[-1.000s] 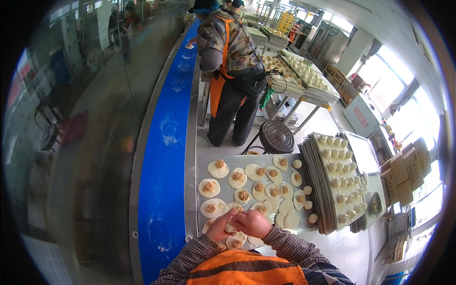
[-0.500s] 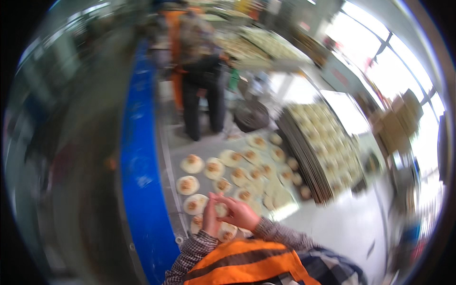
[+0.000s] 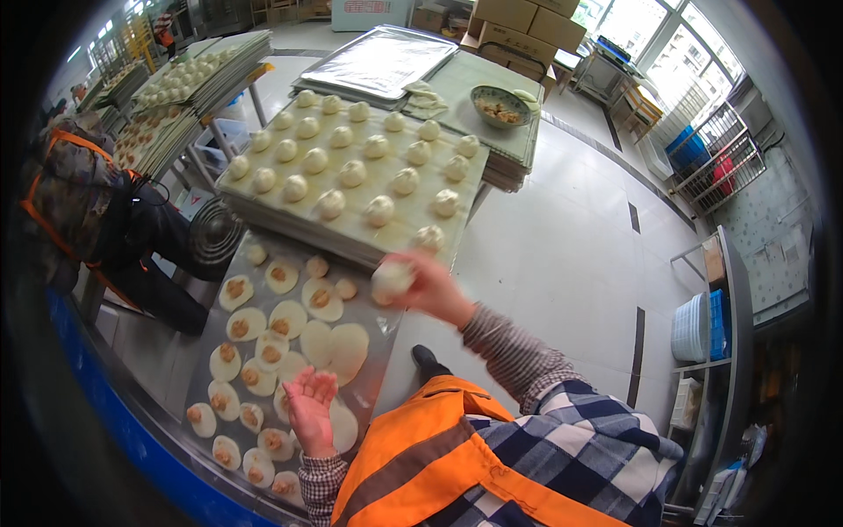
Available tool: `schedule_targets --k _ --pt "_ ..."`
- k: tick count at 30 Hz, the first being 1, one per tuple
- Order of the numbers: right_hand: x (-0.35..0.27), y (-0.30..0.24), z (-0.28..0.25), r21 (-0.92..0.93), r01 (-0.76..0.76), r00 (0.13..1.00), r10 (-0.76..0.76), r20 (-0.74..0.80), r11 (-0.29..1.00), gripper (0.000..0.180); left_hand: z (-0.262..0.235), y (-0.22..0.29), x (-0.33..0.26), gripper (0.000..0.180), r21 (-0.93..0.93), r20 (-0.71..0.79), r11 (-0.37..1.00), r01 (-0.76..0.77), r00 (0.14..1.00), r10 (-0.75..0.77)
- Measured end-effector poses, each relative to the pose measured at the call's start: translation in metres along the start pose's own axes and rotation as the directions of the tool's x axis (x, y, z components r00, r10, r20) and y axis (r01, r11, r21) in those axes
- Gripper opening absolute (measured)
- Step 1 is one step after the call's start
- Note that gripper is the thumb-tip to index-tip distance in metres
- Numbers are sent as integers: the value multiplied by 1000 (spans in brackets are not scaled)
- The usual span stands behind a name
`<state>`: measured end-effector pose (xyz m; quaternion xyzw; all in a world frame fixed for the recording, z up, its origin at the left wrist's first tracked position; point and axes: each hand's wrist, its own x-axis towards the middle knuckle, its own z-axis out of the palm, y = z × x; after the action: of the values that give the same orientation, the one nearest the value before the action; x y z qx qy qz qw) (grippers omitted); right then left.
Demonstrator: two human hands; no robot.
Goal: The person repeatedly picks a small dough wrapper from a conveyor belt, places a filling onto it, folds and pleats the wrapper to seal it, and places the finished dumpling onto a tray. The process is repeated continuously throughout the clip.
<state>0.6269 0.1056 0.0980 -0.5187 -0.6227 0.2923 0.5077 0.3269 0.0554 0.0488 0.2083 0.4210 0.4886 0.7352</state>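
My right hand (image 3: pixel 436 292) grips a white filled bun (image 3: pixel 392 279) and holds it by the near edge of a tray (image 3: pixel 279 216). Rows of similar pleated buns (image 3: pixel 352 173) sit on that tray. Palm up, my left hand (image 3: pixel 313 411) is open with nothing in it, above the steel worktable (image 3: pixel 376 318). Around it lie several flat dough rounds topped with brown filling (image 3: pixel 245 325). Plain dough rounds (image 3: pixel 349 349) overlap to the right, and small dough balls (image 3: pixel 346 288) rest near the tray.
Behind the bun tray are a foil-lined tray (image 3: pixel 386 60) and a bowl of filling (image 3: pixel 500 107). A co-worker (image 3: pixel 105 211) stands at the left beside trays of buns. A blue edge (image 3: pixel 114 395) borders the worktable. Shelving (image 3: pixel 729 351) stands at right.
My view has swung right toward the bun tray. My hands, together around the bun before, have parted; the right carried it to the tray and the left opened.
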Motion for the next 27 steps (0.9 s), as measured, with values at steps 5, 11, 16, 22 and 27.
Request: schedule_targets --k 5,11,16,22,27 --pt "43 69 -217 87 -341 853 347 -389 936 45 49 -59 28 41 107 -63 990 88 995 -82" --pt "149 128 -294 -54 -247 903 210 -374 967 43 99 -88 45 32 257 -272 953 163 958 -90" --pt "209 112 -261 37 -89 992 92 -86 995 44 87 -106 22 24 304 -439 950 63 895 81" --pt "178 78 -164 161 -139 945 82 318 977 52 76 -114 5 22 300 -640 936 186 767 52" --pt "109 38 -79 178 -125 782 -14 624 976 52 59 -126 7 23 357 -585 918 171 807 77"
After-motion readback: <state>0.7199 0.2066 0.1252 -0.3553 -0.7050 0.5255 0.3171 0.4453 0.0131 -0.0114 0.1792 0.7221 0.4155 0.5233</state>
